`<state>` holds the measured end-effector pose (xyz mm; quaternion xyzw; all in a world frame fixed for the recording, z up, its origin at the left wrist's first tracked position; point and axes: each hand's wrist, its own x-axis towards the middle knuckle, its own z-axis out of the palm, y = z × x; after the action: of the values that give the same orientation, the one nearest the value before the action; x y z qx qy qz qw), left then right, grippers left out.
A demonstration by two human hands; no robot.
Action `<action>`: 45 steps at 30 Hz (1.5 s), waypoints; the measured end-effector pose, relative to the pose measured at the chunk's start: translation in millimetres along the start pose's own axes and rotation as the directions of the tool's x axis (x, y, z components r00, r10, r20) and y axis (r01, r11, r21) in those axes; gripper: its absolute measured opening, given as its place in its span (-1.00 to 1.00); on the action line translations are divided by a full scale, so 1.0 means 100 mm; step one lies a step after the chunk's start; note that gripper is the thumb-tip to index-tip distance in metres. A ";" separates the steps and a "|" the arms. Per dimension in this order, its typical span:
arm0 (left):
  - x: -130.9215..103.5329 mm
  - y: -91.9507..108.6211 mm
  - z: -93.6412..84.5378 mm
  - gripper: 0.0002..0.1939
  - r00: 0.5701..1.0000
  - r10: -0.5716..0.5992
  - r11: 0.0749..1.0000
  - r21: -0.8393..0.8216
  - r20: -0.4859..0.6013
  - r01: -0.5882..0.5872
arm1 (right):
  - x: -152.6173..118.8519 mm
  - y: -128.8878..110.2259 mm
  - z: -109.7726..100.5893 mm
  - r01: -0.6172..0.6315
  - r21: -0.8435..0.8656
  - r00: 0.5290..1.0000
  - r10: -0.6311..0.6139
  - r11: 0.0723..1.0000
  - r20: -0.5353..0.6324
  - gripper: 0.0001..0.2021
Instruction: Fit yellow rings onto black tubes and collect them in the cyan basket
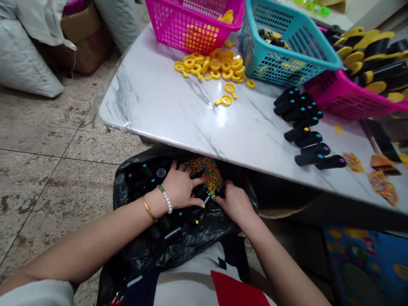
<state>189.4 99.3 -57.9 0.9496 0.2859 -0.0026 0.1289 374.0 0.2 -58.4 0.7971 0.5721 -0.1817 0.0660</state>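
Note:
A black plastic bag (193,242) lies open on my lap, holding black cylinders with small coloured tips and a heap of tiny multicoloured beads (206,170). My left hand (180,187) is spread over the bag's contents, fingers apart at the left side of the beads. On the right side of the bead heap is my right hand (235,200), its fingers bent down among the black pieces; what it holds, if anything, is hidden. A black cylinder (207,201) shows between the two hands.
The marble-patterned table (162,101) carries yellow ring caps (221,65), a pink basket (189,24), a blue basket (287,56), another pink basket (352,96) and black cylinders (307,134). White sacks (16,57) stand on the floor at left.

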 end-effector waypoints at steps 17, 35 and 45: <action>0.01 0.04 0.11 -0.51 0.999 0.015 1.000 0.000 -0.042 -0.015 | -0.03 0.00 -0.04 0.354 0.665 0.878 0.011 0.658 -0.479 -0.65; 0.11 0.21 0.15 -0.42 0.992 0.125 0.992 0.019 -0.025 -0.125 | 0.56 -0.09 -0.01 0.018 0.196 0.994 0.004 0.980 -0.112 -0.75; 0.04 0.13 0.05 -0.65 0.984 0.112 0.973 -0.186 -0.138 -0.136 | -0.06 0.02 -0.04 0.284 0.612 0.911 -0.008 0.739 -0.413 -0.75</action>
<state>200.0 90.0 -60.1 0.9467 0.2325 0.0939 0.2024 374.5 -4.5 -52.7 0.7395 0.5343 -0.2170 -0.3471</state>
